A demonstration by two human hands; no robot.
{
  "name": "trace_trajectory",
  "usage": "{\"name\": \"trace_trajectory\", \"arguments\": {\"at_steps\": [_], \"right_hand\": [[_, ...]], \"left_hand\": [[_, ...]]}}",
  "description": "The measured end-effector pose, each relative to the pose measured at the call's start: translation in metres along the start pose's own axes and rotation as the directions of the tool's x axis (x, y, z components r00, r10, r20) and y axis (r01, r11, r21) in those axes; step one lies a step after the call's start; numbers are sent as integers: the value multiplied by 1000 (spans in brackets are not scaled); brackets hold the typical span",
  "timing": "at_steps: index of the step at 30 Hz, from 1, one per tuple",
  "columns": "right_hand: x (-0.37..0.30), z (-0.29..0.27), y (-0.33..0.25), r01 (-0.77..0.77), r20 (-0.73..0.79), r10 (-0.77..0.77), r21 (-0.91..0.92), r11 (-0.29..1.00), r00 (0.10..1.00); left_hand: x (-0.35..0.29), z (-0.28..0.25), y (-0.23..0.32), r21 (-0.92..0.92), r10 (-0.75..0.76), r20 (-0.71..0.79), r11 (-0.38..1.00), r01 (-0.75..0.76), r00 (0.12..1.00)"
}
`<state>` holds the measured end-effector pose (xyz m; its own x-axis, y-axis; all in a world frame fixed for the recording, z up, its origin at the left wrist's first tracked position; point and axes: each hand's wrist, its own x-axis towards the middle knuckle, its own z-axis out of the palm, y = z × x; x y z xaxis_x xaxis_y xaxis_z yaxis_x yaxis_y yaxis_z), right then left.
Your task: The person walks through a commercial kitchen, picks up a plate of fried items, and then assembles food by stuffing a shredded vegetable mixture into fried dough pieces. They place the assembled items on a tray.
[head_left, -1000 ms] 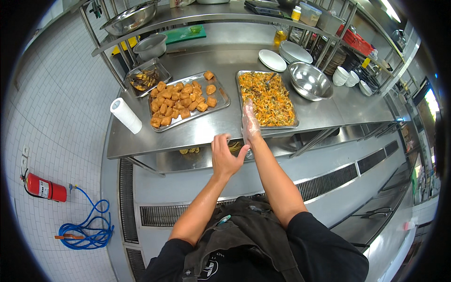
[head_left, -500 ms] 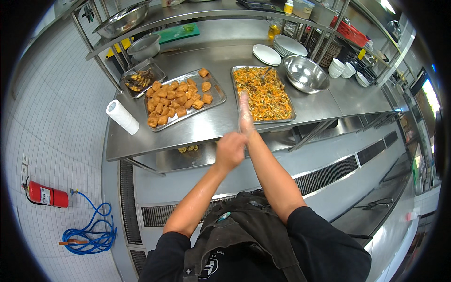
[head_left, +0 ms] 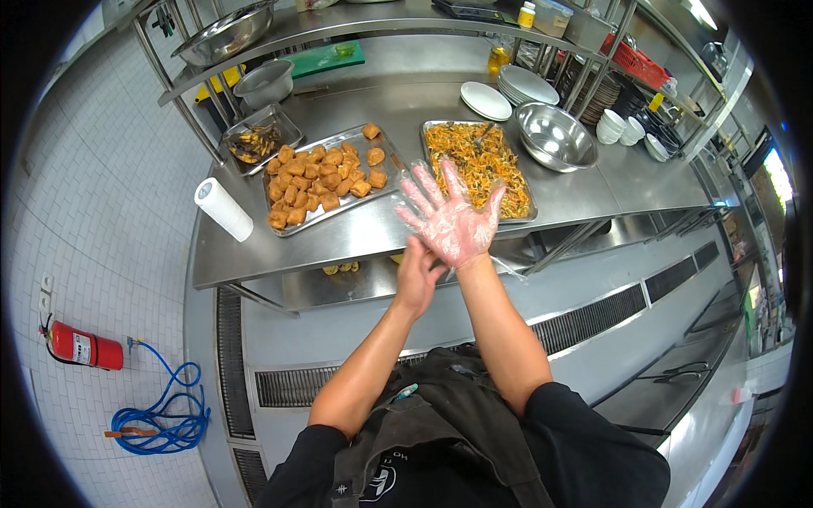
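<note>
My right hand wears a clear, crinkled plastic glove. Its palm is turned up and the fingers are spread, with loose film hanging at the wrist. My bare left hand is just beside that wrist, fingers loosely bent and thumb apart, with nothing visible in it. Beyond the gloved hand lies a metal tray of shredded vegetable mix, partly covered by its fingers, with a utensil handle resting in the mix. To the left, golden-brown fried tofu pieces are heaped on another metal tray.
The trays sit on a steel table with a white roll at its left. A clear tub, steel bowl and white plates stand farther back, under a shelf. A fire extinguisher and blue hose are left.
My right hand has turned from edge-on to palm up, with its fingers now spread. My left hand has come off the right wrist and loosened, shifting slightly down.
</note>
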<state>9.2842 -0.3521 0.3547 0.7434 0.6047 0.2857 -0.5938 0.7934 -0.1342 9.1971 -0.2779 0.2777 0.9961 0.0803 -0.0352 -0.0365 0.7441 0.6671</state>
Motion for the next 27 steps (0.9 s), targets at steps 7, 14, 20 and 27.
{"name": "trace_trajectory", "arguments": {"at_steps": [7,14,20,27], "right_hand": [[-6,50,15,-53,168,31,123,991,985],[-13,92,24,-174,313,119,154,973,942],[-16,127,-2,192,395,-113,-167,967,912],[-10,150,-43,409,460,-282,-203,890,842]], "left_hand": [[-5,40,8,-415,8,509,878,237,861],[0,51,-10,-316,-92,417,918,239,904],[-53,33,-13,681,191,242,665,-307,951],[-79,-23,-8,925,-79,290,278,-259,954]]}}
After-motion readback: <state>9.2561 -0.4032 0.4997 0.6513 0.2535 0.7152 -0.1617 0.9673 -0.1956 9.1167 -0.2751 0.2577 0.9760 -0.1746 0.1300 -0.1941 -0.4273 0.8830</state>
